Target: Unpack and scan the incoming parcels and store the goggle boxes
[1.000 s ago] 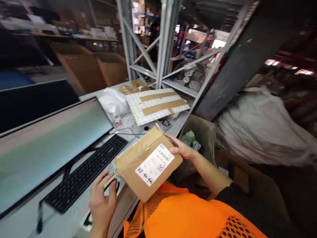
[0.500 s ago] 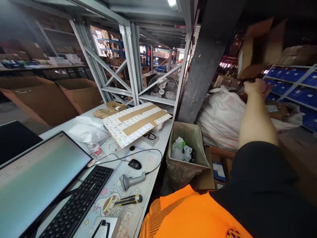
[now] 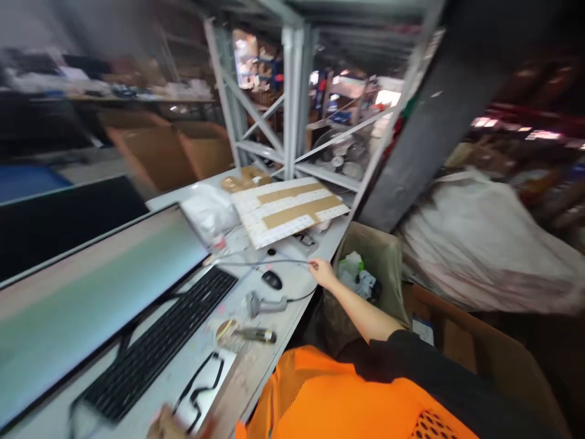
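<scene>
My right hand (image 3: pixel 321 272) reaches out to the far edge of the grey desk (image 3: pixel 292 292), fingers pinched on the thin grey scanner cable (image 3: pixel 269 263), which runs in a straight line to the left. A black mouse (image 3: pixel 273 280) and a grey barcode scanner (image 3: pixel 262 303) lie just left of that hand. A utility knife (image 3: pixel 253 334) lies nearer to me. Only a blurred sliver of my left hand (image 3: pixel 167 427) shows at the bottom edge, beside a black strap (image 3: pixel 201 384); its fingers are hidden.
A black keyboard (image 3: pixel 169 341) and a lit monitor (image 3: pixel 91 292) fill the left. A cardboard sheet covered in labels (image 3: pixel 292 204) and a plastic bag (image 3: pixel 208 207) lie at the back. Right of the desk stand a lined bin (image 3: pixel 388 256), a white sack (image 3: pixel 479 238) and an open carton (image 3: pixel 479 347).
The labelled parcel I held a second ago was swung up to the right and is gone from view. My right arm has come back down to the desk edge and the cable.
</scene>
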`<state>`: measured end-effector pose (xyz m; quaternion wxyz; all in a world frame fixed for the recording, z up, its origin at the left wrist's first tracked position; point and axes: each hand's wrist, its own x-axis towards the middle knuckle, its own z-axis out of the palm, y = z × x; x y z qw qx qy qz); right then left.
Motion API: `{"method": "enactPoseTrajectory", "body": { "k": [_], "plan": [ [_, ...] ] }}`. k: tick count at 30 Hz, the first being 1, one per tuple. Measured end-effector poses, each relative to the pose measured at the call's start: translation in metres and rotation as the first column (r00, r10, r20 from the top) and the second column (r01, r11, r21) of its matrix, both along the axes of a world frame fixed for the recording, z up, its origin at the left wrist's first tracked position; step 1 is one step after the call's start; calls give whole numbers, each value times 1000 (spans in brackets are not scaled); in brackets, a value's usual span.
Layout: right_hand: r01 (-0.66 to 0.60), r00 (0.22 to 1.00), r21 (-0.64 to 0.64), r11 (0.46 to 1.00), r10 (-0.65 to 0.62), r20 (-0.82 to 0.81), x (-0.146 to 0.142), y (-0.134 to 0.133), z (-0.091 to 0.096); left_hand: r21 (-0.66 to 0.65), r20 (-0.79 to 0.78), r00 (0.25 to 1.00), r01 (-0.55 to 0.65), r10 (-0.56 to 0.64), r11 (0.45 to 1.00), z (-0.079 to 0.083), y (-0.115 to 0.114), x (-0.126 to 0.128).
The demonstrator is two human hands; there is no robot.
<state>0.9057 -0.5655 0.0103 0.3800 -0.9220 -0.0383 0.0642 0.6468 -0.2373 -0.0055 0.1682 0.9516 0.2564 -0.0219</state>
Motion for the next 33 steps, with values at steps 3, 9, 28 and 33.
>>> {"method": "enactPoseTrajectory", "body": {
  "k": [3, 9, 28, 33],
  "plan": [
    [-332, 931, 19, 943, 331, -152, -48, 73, -44, -16, -117, 960, -257, 253, 966, -13, -4, -72],
    [-708, 697, -128, 695, 658, -283, -105, 162, -97, -174, -67, 799, -600, 598, 781, -38, -33, -159],
    [-751, 357, 296, 590, 741, -569, -54, 142, -38, -438, 376, 619, -537, 689, 721, -56, -70, -189],
    [-743, -54, 588, 319, 848, -528, -39, 125, 43, -422, 335, 671, -520, 661, 742, -52, -67, -183]
  ]
}}
